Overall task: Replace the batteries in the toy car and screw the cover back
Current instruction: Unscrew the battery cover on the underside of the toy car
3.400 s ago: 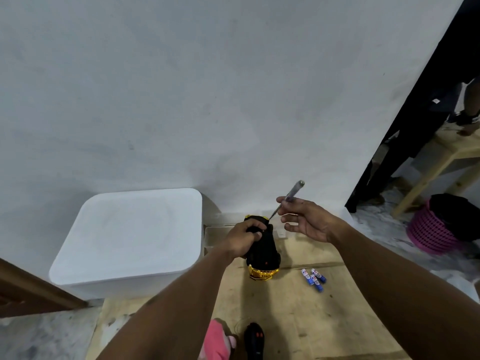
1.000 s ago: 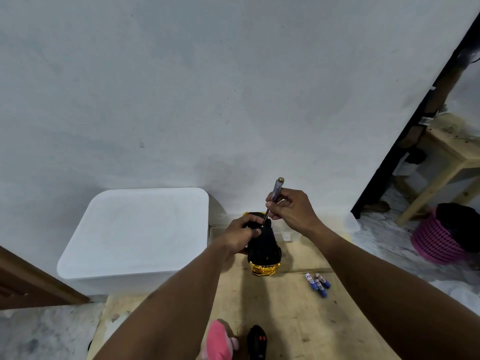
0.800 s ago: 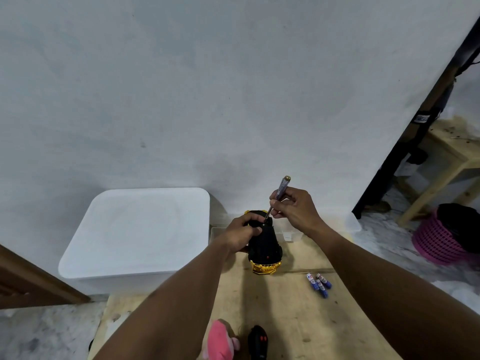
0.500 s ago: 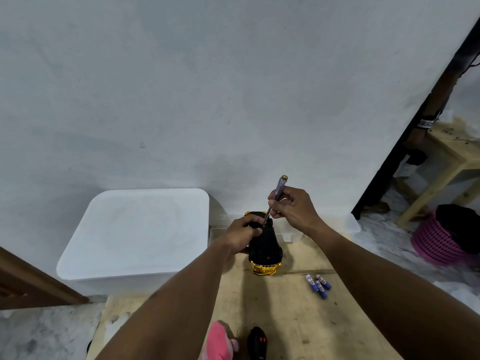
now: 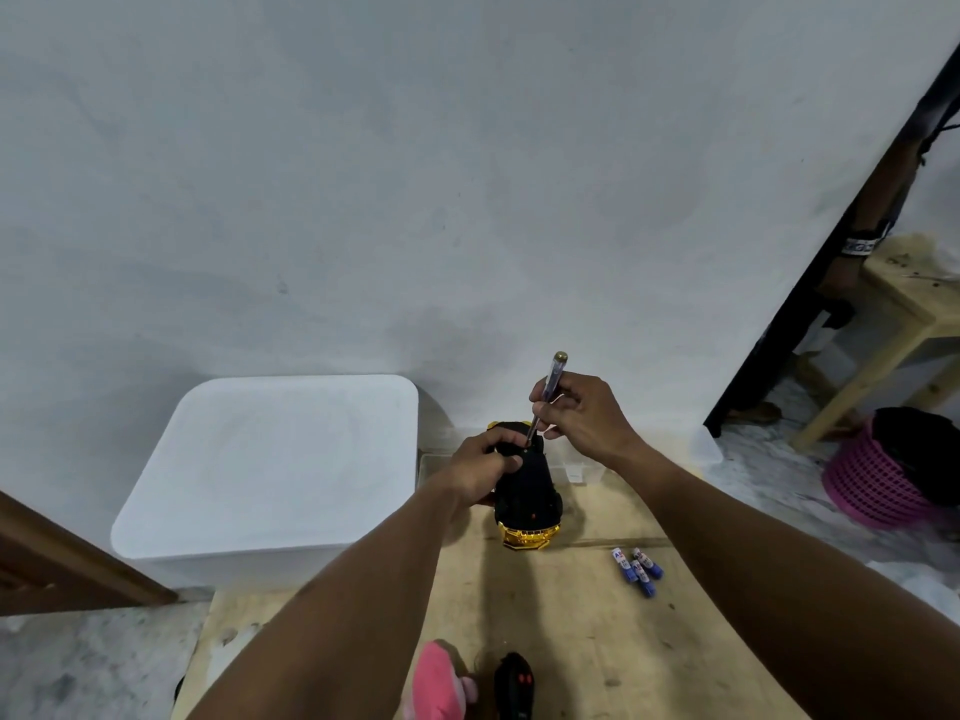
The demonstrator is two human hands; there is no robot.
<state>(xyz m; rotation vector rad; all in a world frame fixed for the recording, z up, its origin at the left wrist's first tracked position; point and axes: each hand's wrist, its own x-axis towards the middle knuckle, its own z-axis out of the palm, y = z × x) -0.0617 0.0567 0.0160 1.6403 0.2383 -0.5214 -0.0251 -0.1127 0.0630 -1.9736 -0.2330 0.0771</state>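
Far left, a brown wooden edge (image 5: pixel 57 553) is seen poking in from the side. Next to it a big white bin (image 5: pixel 270 470) is parked against the wall with its lid on, so whatever's inside can't be told. The wooden table (image 5: pixel 571 652) starts right beside it. Down at its near edge a pink soft thing (image 5: pixel 439 683) and a black remote with red buttons (image 5: pixel 516 685) are laid side by side.

The toy car (image 5: pixel 527 504) is kept on that table, black underside up and gold end nearest the camera. Its far end is gripped by the left hand (image 5: pixel 478 472), fingers curled round the body and thumb pressed on the underside. Whether the cover is on can't be made out, it's all black there.

The screwdriver (image 5: pixel 546 394) is held tilted, tip down on the far end of the car's underside, brass cap up. It's pinched by the right hand (image 5: pixel 584 418), fingers bunched together around the handle. Behind the car a low clear tray (image 5: pixel 584 472) is tucked against the wall, and nothing can be made out in the part that shows.

Right of the car a small bunch of blue-and-white batteries (image 5: pixel 638 570) is left loose on the table, touching each other, well apart from the car. Far right, off the table, a pink basket (image 5: pixel 872 493) is set on the floor with something black (image 5: pixel 922 449) stuffed in it, near a pale wooden stool (image 5: pixel 904 314)
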